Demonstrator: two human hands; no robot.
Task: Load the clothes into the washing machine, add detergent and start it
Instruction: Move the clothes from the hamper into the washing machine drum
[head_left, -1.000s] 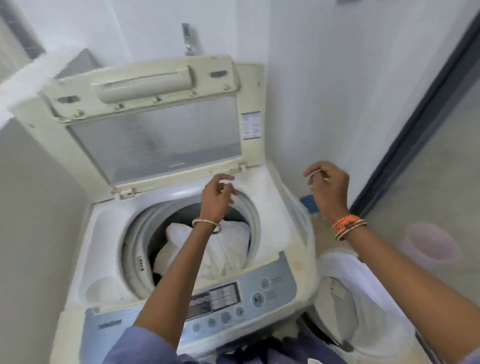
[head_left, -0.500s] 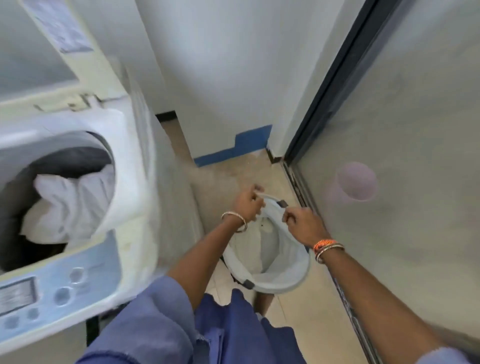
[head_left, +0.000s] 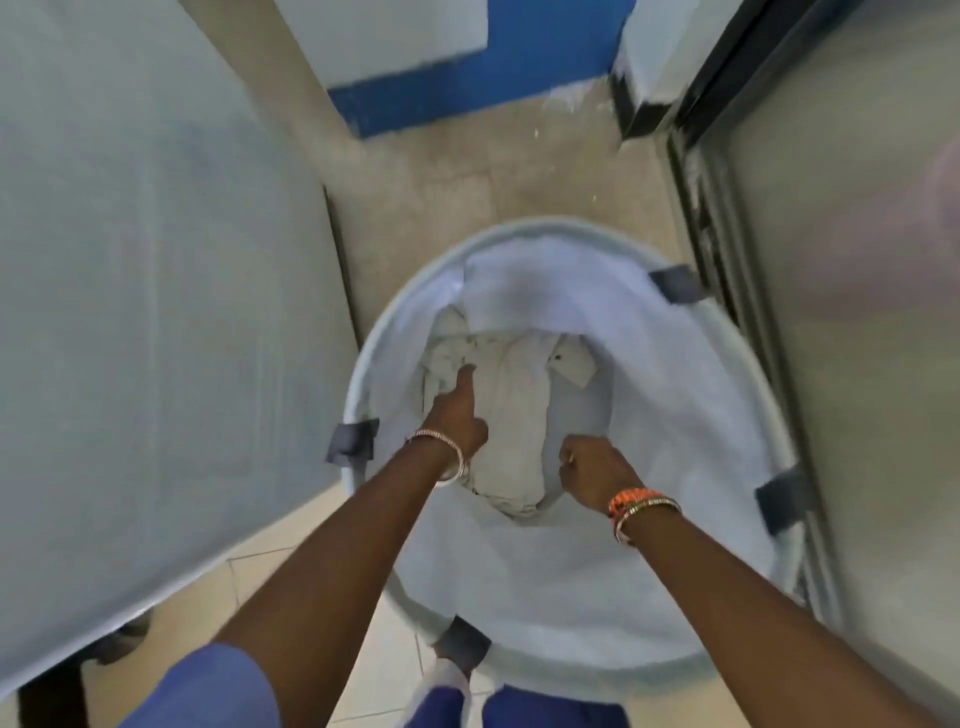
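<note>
Reaching into a white laundry basket (head_left: 613, 597) are both hands of one person, seen from above.

Item 1, laundry basket: round, white fabric lining, pale rim with four grey tabs (head_left: 352, 441) spaced around it. It stands on the tiled floor (head_left: 467, 171), just beside the side panel of the washing machine (head_left: 156, 312), which fills the left of the view. A dark-framed door (head_left: 727, 156) runs along its right.

Item 2, clothes (head_left: 519, 415): one crumpled pale beige garment, lying at the bottom of the basket, towards its far-left side. A small dark button shows near its right edge.

Item 3, left hand (head_left: 457, 415): forefinger stretched out and pressing on the garment's upper left folds; whether the other fingers grasp the cloth cannot be told. A thin bangle (head_left: 441, 457) sits on the wrist.

Item 4, right hand (head_left: 592, 470): fingers curled under into a fist at the garment's right lower edge, touching it; whether cloth is caught inside the fingers cannot be told. Orange thread band and bangles (head_left: 641, 506) on the wrist.

Item 5, blue sleeve (head_left: 208, 691) at the lower edge of the view; blue skirting (head_left: 467, 83) on the far wall.
</note>
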